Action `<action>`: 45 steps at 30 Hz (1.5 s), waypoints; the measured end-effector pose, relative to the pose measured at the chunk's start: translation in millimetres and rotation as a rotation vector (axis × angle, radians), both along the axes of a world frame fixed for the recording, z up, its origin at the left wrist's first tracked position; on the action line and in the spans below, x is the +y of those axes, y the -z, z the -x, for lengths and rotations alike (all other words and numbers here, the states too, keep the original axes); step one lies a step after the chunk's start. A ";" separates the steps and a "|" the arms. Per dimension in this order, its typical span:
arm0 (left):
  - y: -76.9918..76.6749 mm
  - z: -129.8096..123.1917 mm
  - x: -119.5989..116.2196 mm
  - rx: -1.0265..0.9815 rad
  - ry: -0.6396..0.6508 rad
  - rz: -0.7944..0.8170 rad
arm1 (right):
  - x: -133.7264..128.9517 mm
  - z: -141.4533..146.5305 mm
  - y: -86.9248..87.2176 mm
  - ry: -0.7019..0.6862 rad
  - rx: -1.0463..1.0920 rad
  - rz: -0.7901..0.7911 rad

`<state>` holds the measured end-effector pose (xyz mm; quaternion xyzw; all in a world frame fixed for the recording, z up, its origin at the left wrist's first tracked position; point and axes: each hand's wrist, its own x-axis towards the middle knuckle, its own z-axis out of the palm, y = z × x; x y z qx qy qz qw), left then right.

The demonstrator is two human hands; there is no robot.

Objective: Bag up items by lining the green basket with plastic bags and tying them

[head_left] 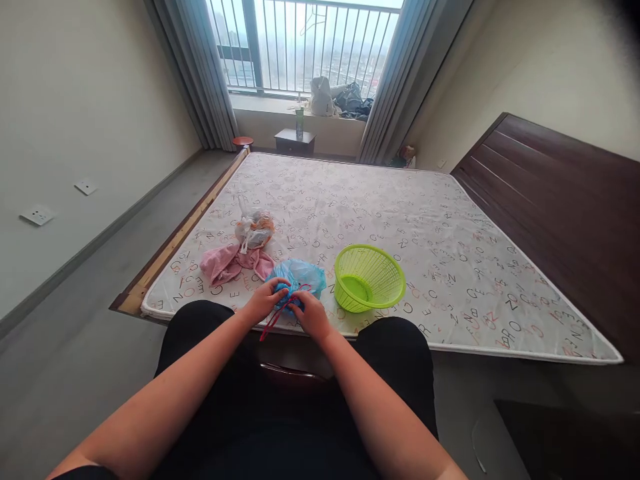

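Note:
A blue plastic bag (303,272) with a red drawstring (271,327) lies at the near edge of the mattress. My left hand (265,299) is closed on the gathered neck of the bag from the left. On the other side, my right hand (311,312) pinches the neck and red string. Loops of the string hang down between my wrists. What the bag contains cannot be made out. Just right of it stands a green plastic basket (370,277) with nothing visible inside. A pink cloth (225,265) lies crumpled to the left, touching or almost touching the bag.
Beyond the cloth sits a clear plastic bag (256,229) with orange and white parts. The lettered mattress (425,233) spreads ahead, with a wooden bed rail (173,250) on its left and a dark headboard (550,180) on its right. A small nightstand (295,143) stands beyond.

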<state>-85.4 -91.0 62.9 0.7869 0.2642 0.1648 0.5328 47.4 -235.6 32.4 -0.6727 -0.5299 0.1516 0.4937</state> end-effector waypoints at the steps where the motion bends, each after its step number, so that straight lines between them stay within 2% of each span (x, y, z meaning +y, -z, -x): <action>1: -0.5 -0.5 -0.4 0.013 0.017 -0.008 | 0.3 -1.6 -0.7 0.003 0.034 -0.004; 4: -2.4 1.2 4.2 0.101 0.026 -0.094 | -2.2 -16.3 -4.1 0.104 0.129 -0.031; 7: -2.4 5.6 13.6 0.179 -0.022 -0.186 | -6.2 -32.4 -5.7 0.223 0.195 0.005; 12: 5.3 7.6 16.4 0.212 -0.098 -0.328 | -3.3 -32.2 -2.9 0.252 0.398 -0.020; 14: 7.4 4.5 9.6 0.114 -0.086 -0.392 | -0.1 -26.1 -2.8 0.213 0.499 -0.037; 16: 7.8 0.3 0.9 0.030 -0.039 -0.410 | 2.0 -20.5 -4.0 0.116 0.580 -0.027; 18: 7.2 -3.3 -6.1 0.049 -0.008 -0.364 | 2.1 -16.9 -6.3 0.003 0.626 0.002; 20: 6.3 -4.8 -7.8 0.117 -0.033 -0.319 | 0.1 -16.6 -8.9 -0.046 0.605 0.029; 23: 4.9 -2.2 2.3 0.148 -0.169 -0.298 | -5.6 -21.8 -11.7 0.019 0.394 0.075; 26: 3.5 3.9 21.7 0.078 -0.366 -0.209 | -11.8 -30.5 -11.2 0.110 0.102 0.207; 28: 3.1 7.8 34.6 0.000 -0.489 -0.047 | -14.6 -36.0 -9.3 0.174 -0.003 0.316; 30: 3.1 10.2 45.3 -0.083 -0.612 0.204 | -15.9 -40.9 -7.7 0.259 -0.023 0.367; 32: 3.0 10.9 53.2 -0.142 -0.718 0.406 | -16.1 -45.2 -8.1 0.348 0.018 0.327; 33: 2.4 10.7 56.1 -0.160 -0.758 0.457 | -16.0 -47.0 -9.3 0.388 0.047 0.286; 37: -5.7 12.0 57.3 -0.162 -0.853 0.396 | -16.4 -49.4 -16.8 0.511 0.146 0.081; 39: -13.3 16.9 48.5 -0.189 -0.887 0.189 | -16.9 -47.7 -19.0 0.531 0.227 0.013; 41: -21.2 24.0 32.7 -0.282 -0.838 -0.157 | -17.0 -45.1 -19.4 0.517 0.316 -0.013; 42: -24.6 27.0 22.8 -0.334 -0.745 -0.327 | -16.8 -43.9 -19.4 0.505 0.348 -0.018; 43: -27.3 28.8 12.4 -0.371 -0.603 -0.450 | -16.5 -42.6 -19.7 0.491 0.369 -0.021; 45: -29.6 26.6 -7.4 -0.336 -0.227 -0.503 | -15.6 -39.7 -22.3 0.466 0.394 -0.031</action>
